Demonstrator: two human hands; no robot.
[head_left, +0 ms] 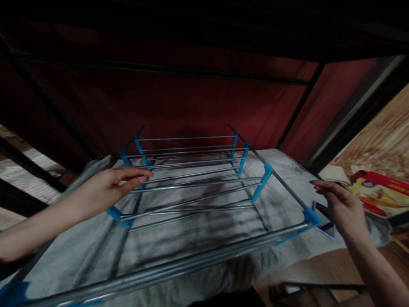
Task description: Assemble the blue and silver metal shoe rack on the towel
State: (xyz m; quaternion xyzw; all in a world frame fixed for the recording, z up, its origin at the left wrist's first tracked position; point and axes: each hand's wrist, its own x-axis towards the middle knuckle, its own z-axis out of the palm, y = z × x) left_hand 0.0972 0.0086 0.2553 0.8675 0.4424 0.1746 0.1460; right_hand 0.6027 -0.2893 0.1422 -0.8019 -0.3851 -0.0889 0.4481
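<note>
A rack of thin metal tubes (198,186) joined by blue plastic connectors (262,183) lies on a pale grey cloth (179,241). Over its left side reaches my left hand (119,183), fingers stretched out and thumb a little apart. Nothing shows in its grasp, and its fingertips overlap the rack's left side in view; whether they touch it I cannot tell. To the right of the rack hovers my right hand (343,209), fingers extended, holding nothing visible. A blue corner piece (312,216) and a dark flat item with a purple edge (324,221) are close by it.
Dark frame bars (297,106) and a red fabric wall (191,98) stand behind the rack. On the right lies a red and yellow package (381,192), beside a wood-grained panel (380,132). Another dark bar (22,198) runs along the left.
</note>
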